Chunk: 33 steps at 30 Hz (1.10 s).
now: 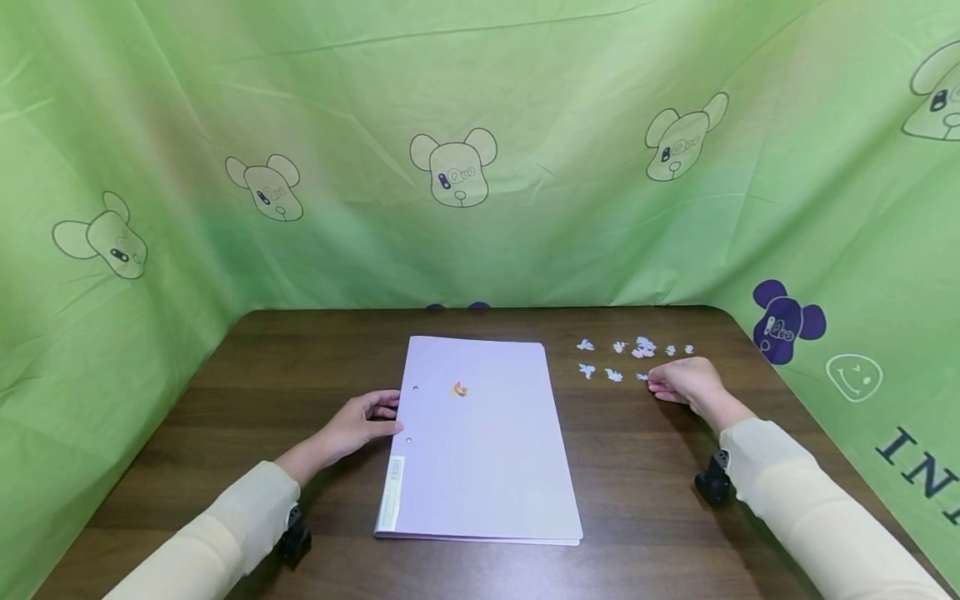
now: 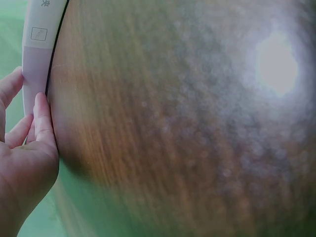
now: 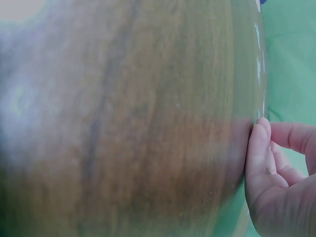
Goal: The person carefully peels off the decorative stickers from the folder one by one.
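A pale lilac folder [image 1: 487,467] lies on the brown wooden table, with a small orange cutout [image 1: 460,389] on its upper left part. At the folder's left edge rests my left hand [image 1: 356,427], its thumb and loosely bent fingers touching the spine [image 2: 37,74]. My right hand [image 1: 686,383] is at the right of the table, thumb and forefinger tips together on a small whitish cutout [image 1: 642,377]. That piece is partly covered by the fingertips. Near it lie several more small whitish cutouts [image 1: 614,375] in two rough rows.
A green cloth [image 1: 360,250] printed with bear heads hangs behind and beside the table [image 1: 300,350]. Each wrist carries a small black camera [image 1: 712,478]. Light glares off the tabletop in the left wrist view.
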Each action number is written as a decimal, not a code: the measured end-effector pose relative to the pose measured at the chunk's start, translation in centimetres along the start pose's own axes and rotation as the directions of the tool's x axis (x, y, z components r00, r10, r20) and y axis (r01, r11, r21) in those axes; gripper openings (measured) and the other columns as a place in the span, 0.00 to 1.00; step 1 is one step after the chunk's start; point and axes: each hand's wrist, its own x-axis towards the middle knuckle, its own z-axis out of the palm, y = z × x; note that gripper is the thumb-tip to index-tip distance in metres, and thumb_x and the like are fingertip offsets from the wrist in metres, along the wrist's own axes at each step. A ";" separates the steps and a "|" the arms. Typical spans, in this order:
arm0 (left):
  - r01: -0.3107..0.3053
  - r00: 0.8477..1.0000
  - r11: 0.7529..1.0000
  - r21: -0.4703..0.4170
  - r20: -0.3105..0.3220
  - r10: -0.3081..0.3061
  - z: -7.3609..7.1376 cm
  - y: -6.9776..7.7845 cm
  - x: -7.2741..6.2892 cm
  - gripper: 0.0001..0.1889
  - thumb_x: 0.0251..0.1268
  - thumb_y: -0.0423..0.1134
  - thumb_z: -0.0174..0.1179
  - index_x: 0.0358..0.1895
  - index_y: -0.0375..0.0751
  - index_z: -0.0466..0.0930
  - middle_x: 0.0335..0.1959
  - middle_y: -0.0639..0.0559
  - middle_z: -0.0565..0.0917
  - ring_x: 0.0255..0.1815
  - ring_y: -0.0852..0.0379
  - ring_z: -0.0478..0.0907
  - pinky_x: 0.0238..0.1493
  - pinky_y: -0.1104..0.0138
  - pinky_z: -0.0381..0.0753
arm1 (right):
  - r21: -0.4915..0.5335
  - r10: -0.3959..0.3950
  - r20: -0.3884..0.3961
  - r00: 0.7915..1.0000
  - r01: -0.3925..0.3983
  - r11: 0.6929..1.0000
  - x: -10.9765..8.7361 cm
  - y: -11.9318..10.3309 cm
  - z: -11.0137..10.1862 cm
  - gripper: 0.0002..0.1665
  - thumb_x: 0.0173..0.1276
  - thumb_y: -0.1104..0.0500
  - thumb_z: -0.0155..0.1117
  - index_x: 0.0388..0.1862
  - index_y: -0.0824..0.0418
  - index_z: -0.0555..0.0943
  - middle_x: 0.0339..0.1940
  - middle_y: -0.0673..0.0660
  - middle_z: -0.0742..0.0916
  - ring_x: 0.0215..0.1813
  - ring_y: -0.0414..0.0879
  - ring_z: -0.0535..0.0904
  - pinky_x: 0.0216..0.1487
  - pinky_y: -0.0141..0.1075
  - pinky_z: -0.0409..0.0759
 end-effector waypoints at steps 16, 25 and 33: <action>0.010 1.000 1.000 0.010 -0.001 -0.010 0.0 -0.6 0.5 0.30 0.62 0.35 0.67 0.65 0.27 0.69 0.57 0.38 0.77 0.54 0.46 0.75 0.52 0.62 0.77 | 0.001 -0.040 0.008 0.999 0.040 0.999 -0.5 -0.9 0.6 0.16 0.67 0.70 0.58 0.50 0.79 0.73 0.25 0.49 0.85 0.27 0.36 0.83 0.34 0.31 0.83; -0.001 1.000 1.000 0.005 0.004 0.001 0.0 -0.5 0.4 0.30 0.62 0.35 0.67 0.65 0.27 0.69 0.58 0.38 0.77 0.55 0.44 0.75 0.52 0.62 0.77 | 0.049 -0.098 0.044 0.994 0.096 0.994 -1.3 -2.4 4.0 0.16 0.68 0.69 0.60 0.52 0.79 0.73 0.28 0.51 0.86 0.30 0.38 0.83 0.36 0.32 0.83; -0.008 1.000 1.000 -0.001 -0.004 0.008 0.1 -0.6 0.3 0.30 0.62 0.33 0.66 0.65 0.25 0.68 0.57 0.36 0.77 0.54 0.45 0.75 0.50 0.64 0.78 | 0.061 -0.154 0.101 0.983 0.149 0.987 -1.6 -3.7 8.5 0.17 0.69 0.68 0.61 0.52 0.78 0.74 0.36 0.59 0.86 0.36 0.42 0.84 0.42 0.35 0.83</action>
